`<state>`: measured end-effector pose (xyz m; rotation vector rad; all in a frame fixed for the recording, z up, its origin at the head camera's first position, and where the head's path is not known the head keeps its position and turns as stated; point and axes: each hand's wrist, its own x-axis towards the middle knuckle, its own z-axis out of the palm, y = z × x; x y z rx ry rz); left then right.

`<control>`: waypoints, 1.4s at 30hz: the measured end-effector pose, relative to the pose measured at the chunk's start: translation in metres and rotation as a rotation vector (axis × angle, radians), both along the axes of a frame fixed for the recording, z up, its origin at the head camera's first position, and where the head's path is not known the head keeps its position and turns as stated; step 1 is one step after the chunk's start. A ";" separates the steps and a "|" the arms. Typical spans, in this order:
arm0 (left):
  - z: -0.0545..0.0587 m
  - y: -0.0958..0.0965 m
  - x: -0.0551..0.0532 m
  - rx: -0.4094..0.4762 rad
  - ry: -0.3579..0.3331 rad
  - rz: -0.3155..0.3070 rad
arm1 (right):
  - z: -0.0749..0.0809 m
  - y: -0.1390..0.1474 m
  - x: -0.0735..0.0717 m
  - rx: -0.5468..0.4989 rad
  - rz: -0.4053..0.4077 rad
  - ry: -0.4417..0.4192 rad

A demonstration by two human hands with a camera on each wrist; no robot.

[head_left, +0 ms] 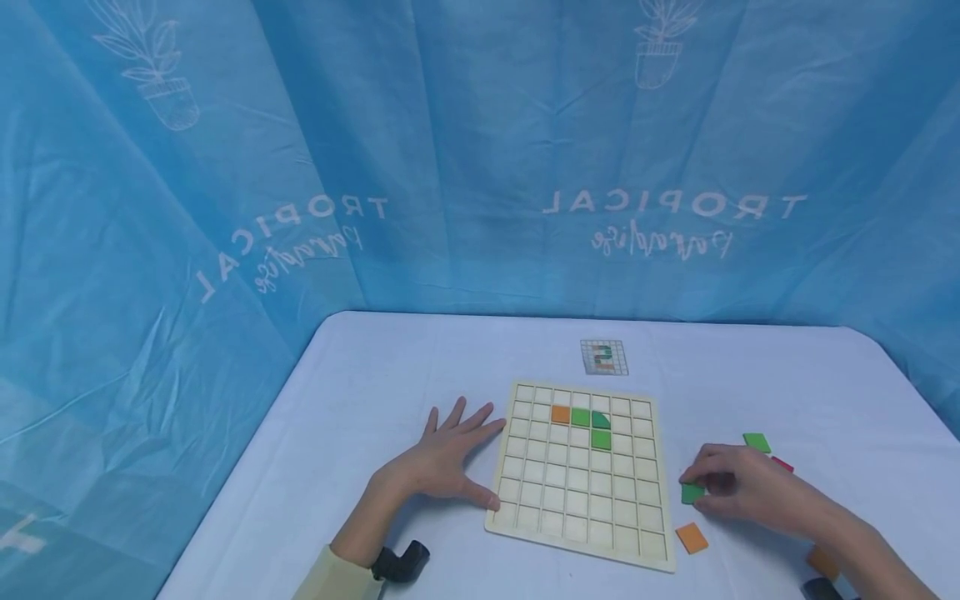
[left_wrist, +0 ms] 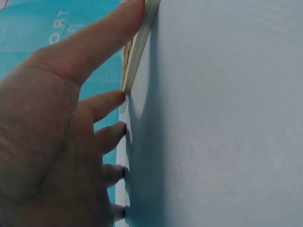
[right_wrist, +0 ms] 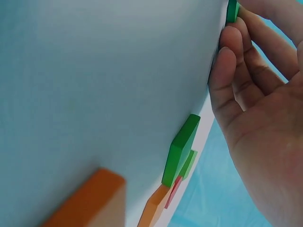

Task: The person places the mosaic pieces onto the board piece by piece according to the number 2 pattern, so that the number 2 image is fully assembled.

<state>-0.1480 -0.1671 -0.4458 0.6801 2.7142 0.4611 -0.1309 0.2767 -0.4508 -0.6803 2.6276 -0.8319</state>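
Observation:
My left hand (head_left: pixel 446 458) lies with fingers spread at the left side of a pale wooden grid board (head_left: pixel 577 480). Its thumb and index fingertip touch the board's edge, as the left wrist view also shows. Set in the board's upper cells are an orange square tile (head_left: pixel 560 414), a light green square (head_left: pixel 580 417), a dark green rounded tile (head_left: pixel 600 419) and another green square (head_left: pixel 601 439) below it. Just right of the board, my right hand (head_left: pixel 738 483) pinches a green tile (head_left: pixel 692 494) between thumb and fingers, low over the white table.
An orange tile (head_left: pixel 692 537) lies by the board's lower right corner. Beyond my right hand are a green tile (head_left: pixel 757 442) and a red piece (head_left: pixel 782 463). Another orange piece (head_left: pixel 822 562) is partly under my right forearm. A small pattern card (head_left: pixel 603 357) lies behind the board.

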 end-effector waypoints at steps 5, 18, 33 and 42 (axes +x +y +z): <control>0.000 0.000 0.000 0.000 -0.004 0.001 | 0.000 -0.003 0.000 0.009 -0.003 0.010; -0.001 0.000 -0.001 -0.019 0.005 0.008 | 0.000 -0.007 0.000 0.011 0.014 0.050; 0.000 0.001 0.000 -0.016 -0.005 0.009 | 0.005 -0.020 -0.004 -0.041 0.029 0.095; 0.001 0.001 0.001 -0.007 -0.007 0.007 | 0.013 -0.041 -0.016 -0.042 0.056 0.107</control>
